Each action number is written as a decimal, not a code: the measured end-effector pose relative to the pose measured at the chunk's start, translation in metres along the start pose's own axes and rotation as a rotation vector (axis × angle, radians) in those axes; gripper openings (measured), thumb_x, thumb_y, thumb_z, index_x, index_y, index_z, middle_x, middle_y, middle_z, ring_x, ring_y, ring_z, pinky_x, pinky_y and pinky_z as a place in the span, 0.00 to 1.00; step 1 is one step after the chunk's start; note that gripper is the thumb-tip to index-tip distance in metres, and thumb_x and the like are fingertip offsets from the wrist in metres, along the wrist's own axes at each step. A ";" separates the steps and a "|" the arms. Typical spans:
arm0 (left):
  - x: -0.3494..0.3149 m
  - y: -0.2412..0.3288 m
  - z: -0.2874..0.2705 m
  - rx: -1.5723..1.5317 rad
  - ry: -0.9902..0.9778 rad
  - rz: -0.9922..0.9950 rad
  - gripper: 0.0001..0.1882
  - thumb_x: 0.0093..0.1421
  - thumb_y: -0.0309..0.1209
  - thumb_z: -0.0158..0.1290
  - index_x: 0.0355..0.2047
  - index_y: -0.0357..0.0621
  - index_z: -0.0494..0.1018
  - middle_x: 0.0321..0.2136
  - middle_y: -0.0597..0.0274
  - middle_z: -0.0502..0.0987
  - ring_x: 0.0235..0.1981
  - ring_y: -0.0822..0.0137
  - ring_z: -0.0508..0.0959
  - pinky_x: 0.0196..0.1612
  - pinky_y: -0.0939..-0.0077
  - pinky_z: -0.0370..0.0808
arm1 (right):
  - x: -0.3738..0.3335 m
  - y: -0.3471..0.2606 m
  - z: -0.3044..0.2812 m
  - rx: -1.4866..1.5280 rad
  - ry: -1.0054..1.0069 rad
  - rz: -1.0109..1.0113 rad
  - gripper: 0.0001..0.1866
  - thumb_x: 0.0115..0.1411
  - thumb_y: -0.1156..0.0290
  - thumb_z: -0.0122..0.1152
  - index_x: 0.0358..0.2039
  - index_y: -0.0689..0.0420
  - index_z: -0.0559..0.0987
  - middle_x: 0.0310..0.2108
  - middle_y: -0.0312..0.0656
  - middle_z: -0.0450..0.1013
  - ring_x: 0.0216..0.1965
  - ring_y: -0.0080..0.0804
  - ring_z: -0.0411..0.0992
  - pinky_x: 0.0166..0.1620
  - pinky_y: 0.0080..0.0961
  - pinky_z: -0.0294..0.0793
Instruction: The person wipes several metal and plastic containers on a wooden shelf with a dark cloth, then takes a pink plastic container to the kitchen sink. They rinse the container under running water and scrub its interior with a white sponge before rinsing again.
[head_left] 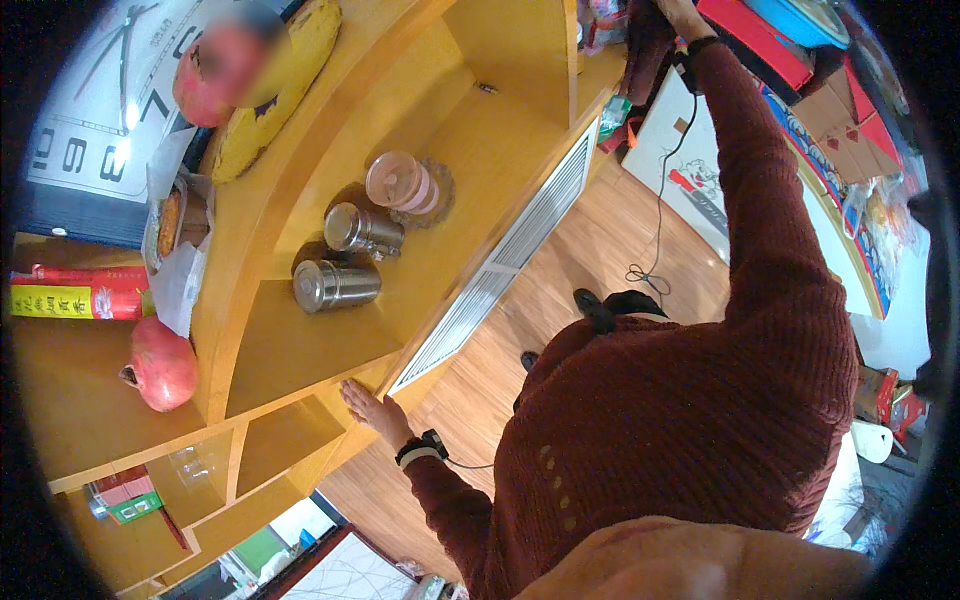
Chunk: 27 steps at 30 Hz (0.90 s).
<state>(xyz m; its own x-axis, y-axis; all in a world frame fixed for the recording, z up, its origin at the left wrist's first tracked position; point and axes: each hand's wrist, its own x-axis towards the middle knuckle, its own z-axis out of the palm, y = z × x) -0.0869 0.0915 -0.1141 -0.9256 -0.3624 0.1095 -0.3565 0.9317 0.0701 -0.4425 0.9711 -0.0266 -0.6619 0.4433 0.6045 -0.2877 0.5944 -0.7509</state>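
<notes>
My left hand (375,414) lies with its fingers stretched out against the front edge of the yellow wooden shelf (430,345), holding nothing. Near it, inside the shelf compartment, stand two silver metal canisters (337,286) and a pink cup (400,184) with a translucent patterned piece beside it. My right hand (680,12) reaches to the top edge of the view, beside a dark maroon item (652,45) and colourful packages. Its fingers are cut off, so what they touch is hidden.
On the shelf top lie a pomegranate (163,364), a yellow banana-like fruit (280,90), red and yellow boxes (80,292) and a clock face (75,130). A white vent grille (500,260) runs along the shelf's front. A cable (655,235) trails over the wooden floor (540,300).
</notes>
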 end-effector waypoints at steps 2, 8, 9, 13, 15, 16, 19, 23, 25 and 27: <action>0.000 0.001 -0.001 -0.020 -0.003 0.018 0.50 0.56 0.17 0.55 0.75 0.48 0.44 0.76 0.53 0.45 0.76 0.51 0.45 0.74 0.45 0.41 | -0.002 0.024 0.007 0.002 -0.034 0.025 0.21 0.65 0.80 0.51 0.59 0.60 0.65 0.46 0.40 0.74 0.47 0.30 0.69 0.51 0.25 0.68; 0.001 0.005 -0.007 -0.001 -0.052 -0.013 0.50 0.56 0.19 0.55 0.75 0.46 0.43 0.76 0.51 0.42 0.77 0.51 0.42 0.75 0.48 0.40 | -0.021 0.019 0.006 -0.038 -0.035 0.024 0.31 0.65 0.81 0.54 0.69 0.61 0.63 0.57 0.42 0.70 0.59 0.32 0.65 0.64 0.27 0.62; 0.001 0.005 -0.007 0.010 -0.086 -0.041 0.50 0.56 0.19 0.55 0.75 0.46 0.43 0.76 0.51 0.42 0.77 0.51 0.42 0.75 0.47 0.40 | -0.030 0.002 0.004 0.075 -0.069 0.318 0.28 0.66 0.80 0.53 0.67 0.64 0.65 0.58 0.43 0.70 0.59 0.32 0.65 0.65 0.28 0.62; 0.001 0.003 -0.004 -0.009 -0.041 -0.026 0.51 0.54 0.18 0.57 0.75 0.46 0.43 0.76 0.51 0.43 0.76 0.50 0.43 0.75 0.47 0.41 | -0.083 -0.087 -0.006 0.253 -0.132 0.344 0.22 0.68 0.74 0.50 0.62 0.65 0.71 0.53 0.40 0.74 0.56 0.29 0.68 0.61 0.25 0.65; 0.001 0.001 0.000 -0.014 -0.001 -0.012 0.53 0.53 0.17 0.58 0.75 0.46 0.44 0.76 0.52 0.44 0.76 0.49 0.44 0.74 0.46 0.42 | -0.116 -0.132 -0.009 0.223 -0.138 0.248 0.21 0.69 0.72 0.49 0.61 0.63 0.73 0.50 0.39 0.75 0.52 0.28 0.71 0.59 0.26 0.67; 0.001 0.000 0.002 -0.032 0.017 0.000 0.54 0.52 0.17 0.59 0.75 0.49 0.43 0.76 0.55 0.44 0.76 0.50 0.43 0.74 0.46 0.41 | -0.131 -0.151 -0.006 0.291 -0.112 0.434 0.21 0.69 0.73 0.49 0.60 0.63 0.73 0.50 0.39 0.76 0.51 0.28 0.72 0.58 0.26 0.69; 0.000 -0.005 0.008 -0.060 0.070 0.033 0.57 0.51 0.17 0.62 0.76 0.54 0.43 0.77 0.61 0.44 0.77 0.52 0.43 0.74 0.45 0.40 | -0.164 -0.194 0.011 0.627 -0.091 0.632 0.18 0.69 0.76 0.47 0.58 0.61 0.74 0.50 0.39 0.77 0.48 0.29 0.76 0.54 0.27 0.74; 0.002 -0.008 0.014 0.002 0.060 0.019 0.57 0.52 0.20 0.63 0.76 0.54 0.42 0.77 0.62 0.44 0.76 0.52 0.44 0.74 0.42 0.43 | -0.222 -0.222 0.050 0.706 -0.073 0.588 0.12 0.67 0.76 0.54 0.49 0.63 0.78 0.41 0.36 0.77 0.42 0.26 0.73 0.48 0.24 0.73; 0.001 -0.009 0.015 0.005 0.083 0.059 0.56 0.53 0.21 0.63 0.76 0.53 0.42 0.77 0.62 0.43 0.76 0.52 0.44 0.73 0.41 0.43 | -0.245 -0.224 0.076 0.660 -0.142 0.545 0.15 0.68 0.74 0.55 0.54 0.61 0.76 0.45 0.38 0.77 0.47 0.24 0.72 0.51 0.24 0.73; 0.000 -0.010 0.015 -0.002 0.052 0.032 0.56 0.53 0.21 0.62 0.76 0.52 0.41 0.77 0.63 0.42 0.76 0.51 0.44 0.73 0.41 0.44 | -0.263 -0.223 0.109 0.610 -0.196 0.334 0.19 0.66 0.76 0.56 0.58 0.58 0.74 0.52 0.45 0.77 0.51 0.34 0.74 0.56 0.27 0.72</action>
<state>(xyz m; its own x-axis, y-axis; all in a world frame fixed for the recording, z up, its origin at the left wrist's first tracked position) -0.0856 0.0827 -0.1294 -0.9287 -0.3330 0.1629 -0.3262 0.9429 0.0676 -0.2802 0.6489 -0.0468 -0.8773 0.3736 0.3012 -0.3460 -0.0574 -0.9365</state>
